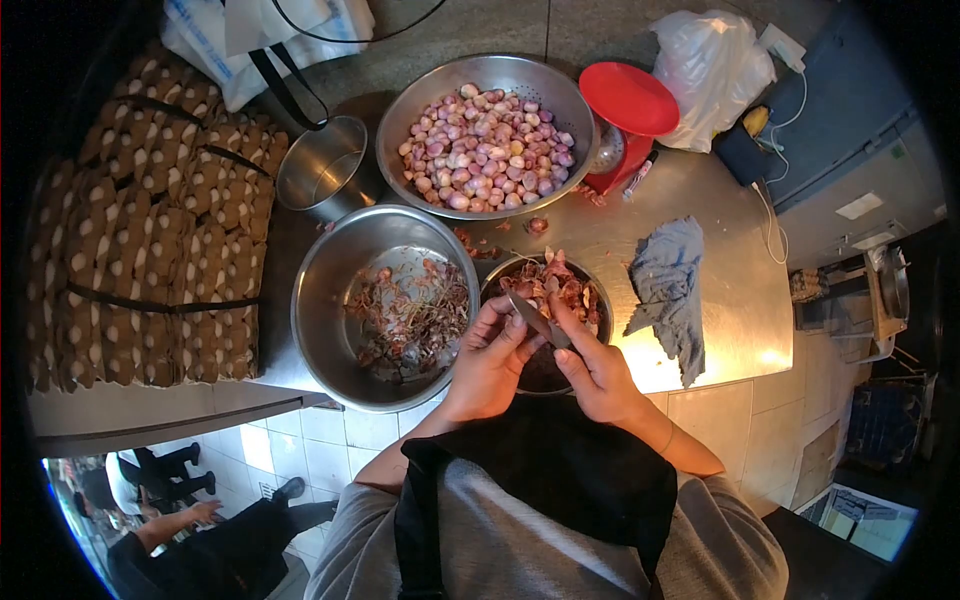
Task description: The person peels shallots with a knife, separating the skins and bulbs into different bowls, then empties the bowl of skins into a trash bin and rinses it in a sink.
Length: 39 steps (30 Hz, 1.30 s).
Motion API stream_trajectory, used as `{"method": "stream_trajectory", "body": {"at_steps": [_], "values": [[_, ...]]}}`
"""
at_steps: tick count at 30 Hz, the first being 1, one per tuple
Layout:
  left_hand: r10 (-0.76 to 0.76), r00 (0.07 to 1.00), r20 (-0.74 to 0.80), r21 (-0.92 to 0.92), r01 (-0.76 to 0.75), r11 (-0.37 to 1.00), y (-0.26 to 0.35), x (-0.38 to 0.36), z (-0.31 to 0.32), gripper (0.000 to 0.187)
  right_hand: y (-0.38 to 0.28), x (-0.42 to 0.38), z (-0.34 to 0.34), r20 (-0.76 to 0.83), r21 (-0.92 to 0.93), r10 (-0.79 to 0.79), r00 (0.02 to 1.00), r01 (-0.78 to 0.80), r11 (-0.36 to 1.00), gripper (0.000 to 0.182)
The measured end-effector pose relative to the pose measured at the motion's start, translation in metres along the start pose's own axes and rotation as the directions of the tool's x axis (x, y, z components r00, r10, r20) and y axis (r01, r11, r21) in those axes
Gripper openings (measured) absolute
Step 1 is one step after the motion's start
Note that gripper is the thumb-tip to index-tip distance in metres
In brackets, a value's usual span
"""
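Observation:
A small knife (532, 316) crosses between my hands, its blade slanting up and to the left. My right hand (603, 378) is closed around its handle end. My left hand (488, 360) is closed beside the blade; what its fingers pinch is hidden. Both hands are over a steel bowl (606, 300) holding reddish-brown shallots and loose skins (560, 283). Left of it, a larger steel basin (312, 300) contains dry peels and root trimmings (410, 315). Farther back, a perforated steel colander (395, 105) is full of peeled pink shallots (490, 150).
Stacked egg trays (150, 240) stand at the left, beside a steel pot (322, 165). A red scale (628, 100), white plastic bag (712, 75), marker (640, 175) and grey cloth (668, 290) occupy the steel table's right side (745, 300). Another person (215, 540) is at lower left.

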<state>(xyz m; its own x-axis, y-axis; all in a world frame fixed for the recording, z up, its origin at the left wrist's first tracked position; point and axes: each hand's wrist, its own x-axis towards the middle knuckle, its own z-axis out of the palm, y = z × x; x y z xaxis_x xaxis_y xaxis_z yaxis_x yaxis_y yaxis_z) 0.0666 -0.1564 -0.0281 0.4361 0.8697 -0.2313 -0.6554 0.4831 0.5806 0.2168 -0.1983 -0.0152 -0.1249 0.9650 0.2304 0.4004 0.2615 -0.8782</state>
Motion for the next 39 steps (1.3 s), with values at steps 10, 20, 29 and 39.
{"method": "stream_trajectory", "body": {"at_steps": [10, 20, 29, 39], "values": [[0.107, 0.994, 0.018, 0.101, -0.108, 0.989, -0.006, 0.001, -0.003, 0.019, 0.004, 0.001, -0.005, 0.015, -0.052, 0.029, 0.999, -0.028, 0.998, 0.043], [0.042, 0.997, 0.057, 0.121, -0.049, 0.991, -0.002, 0.003, -0.002, 0.025, 0.014, 0.003, -0.015, 0.219, 0.626, 0.411, 0.885, -0.45, 0.637, 0.038], [-0.074, 0.997, 0.029, 0.003, 0.074, 0.997, 0.01, 0.003, 0.008, 0.028, 0.013, 0.009, -0.022, 0.157, 0.53, 0.423, 0.893, -0.437, 0.727, 0.04], [0.061, 0.998, 0.031, 0.123, -0.065, 0.99, 0.003, 0.003, 0.003, 0.028, 0.001, 0.005, -0.008, 0.064, 0.028, -0.025, 0.998, 0.023, 0.999, 0.044]]}}
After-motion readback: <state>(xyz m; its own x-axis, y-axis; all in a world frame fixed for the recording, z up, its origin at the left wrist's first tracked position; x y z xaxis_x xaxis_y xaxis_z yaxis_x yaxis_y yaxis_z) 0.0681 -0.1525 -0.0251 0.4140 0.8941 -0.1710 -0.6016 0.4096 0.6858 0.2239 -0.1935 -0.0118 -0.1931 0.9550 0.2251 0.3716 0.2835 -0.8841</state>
